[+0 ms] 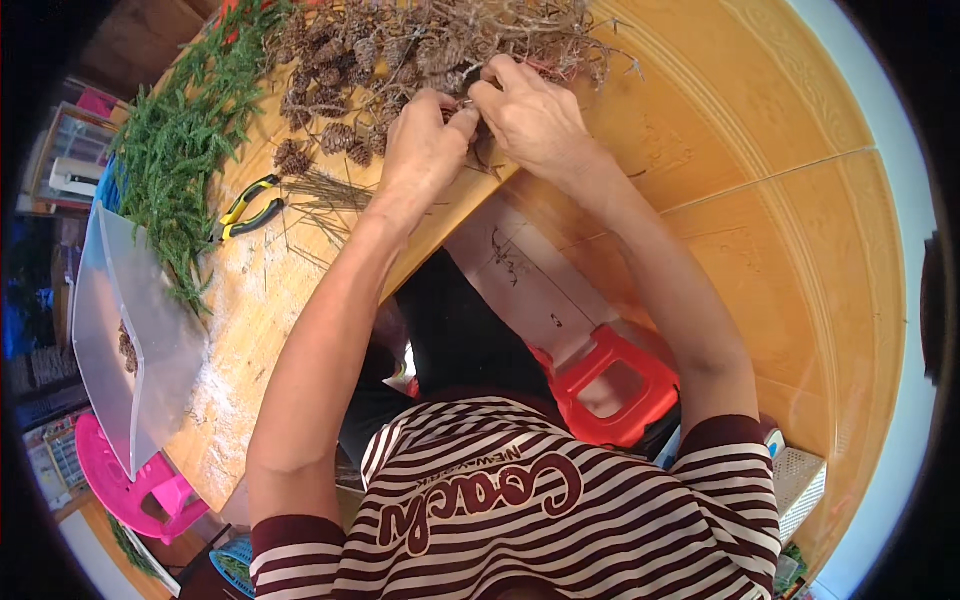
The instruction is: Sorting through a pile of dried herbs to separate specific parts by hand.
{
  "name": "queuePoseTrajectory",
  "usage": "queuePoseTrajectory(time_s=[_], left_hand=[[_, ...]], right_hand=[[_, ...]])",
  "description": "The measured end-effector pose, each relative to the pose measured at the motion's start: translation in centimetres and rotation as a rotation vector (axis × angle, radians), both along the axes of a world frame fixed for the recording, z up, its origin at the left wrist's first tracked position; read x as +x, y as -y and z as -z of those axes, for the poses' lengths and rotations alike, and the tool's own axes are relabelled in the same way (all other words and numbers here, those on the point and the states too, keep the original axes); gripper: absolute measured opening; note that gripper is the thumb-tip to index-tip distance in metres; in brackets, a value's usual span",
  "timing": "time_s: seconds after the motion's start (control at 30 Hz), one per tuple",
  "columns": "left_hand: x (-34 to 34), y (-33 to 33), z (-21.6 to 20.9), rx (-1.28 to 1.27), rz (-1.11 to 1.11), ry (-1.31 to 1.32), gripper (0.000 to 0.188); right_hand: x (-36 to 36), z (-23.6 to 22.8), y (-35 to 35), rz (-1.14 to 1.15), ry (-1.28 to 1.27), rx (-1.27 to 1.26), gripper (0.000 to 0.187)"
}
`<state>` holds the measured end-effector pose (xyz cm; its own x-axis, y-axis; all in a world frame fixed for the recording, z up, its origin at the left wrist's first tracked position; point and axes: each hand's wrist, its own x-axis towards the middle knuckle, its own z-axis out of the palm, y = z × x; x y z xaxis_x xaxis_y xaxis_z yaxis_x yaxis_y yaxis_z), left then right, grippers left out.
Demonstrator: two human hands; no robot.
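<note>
A small pine cone piece [470, 112] sits pinched between the two hands at the near edge of the wooden table [260, 300], just in front of the big heap of pine cones [340, 70]. It is almost wholly covered by fingertips, so its shape is hard to read; it may be a cone with a thin wire or twig on it, but that cannot be told for sure. The left hand [425, 145] is curled narrow, thumb and forefinger closed on the piece. The right hand [530, 115] meets it from the other side, its fingertips bent tight onto the same spot.

The cones in the heap are brown, scaly and rough, mixed with dry, pale, tangled twigs [520, 30] that run off the top edge. Left of them lies a long spread of feathery green conifer sprigs [170, 140]. Beside the sprigs rest pliers with yellow and black handles [248, 208], and next to these a bundle of thin straight wires or needles [325, 195]. The table top is light wood, dusted with pale crumbs.

A clear plastic box lid or tray [130, 340] overhangs the table's left edge, something small and brown dimly seen inside. Below the table show a red plastic stool [610, 385], a pink plastic chair [135, 480] and the glossy orange-brown floor [780, 250]. The striped shirt [500, 500] fills the lower edge and hides what lies beneath.
</note>
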<state>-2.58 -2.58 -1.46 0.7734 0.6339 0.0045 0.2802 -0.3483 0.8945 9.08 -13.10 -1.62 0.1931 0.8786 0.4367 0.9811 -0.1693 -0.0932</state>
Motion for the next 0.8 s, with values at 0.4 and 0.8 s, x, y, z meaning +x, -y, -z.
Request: queuePoseTrajectory(time_s=[0.4,0.8], left_hand=[[-0.7,-0.6,-2.1,-0.422,0.200,-0.120,0.015],[-1.4,-0.5,-1.5,-0.548,0.177,-0.173,0.014]], right_hand=[[2.4,0.9,0.5,-0.145,0.084,0.088,0.011],[0.9,-0.7,1.1,0.002,-0.042,-0.048,0.019]])
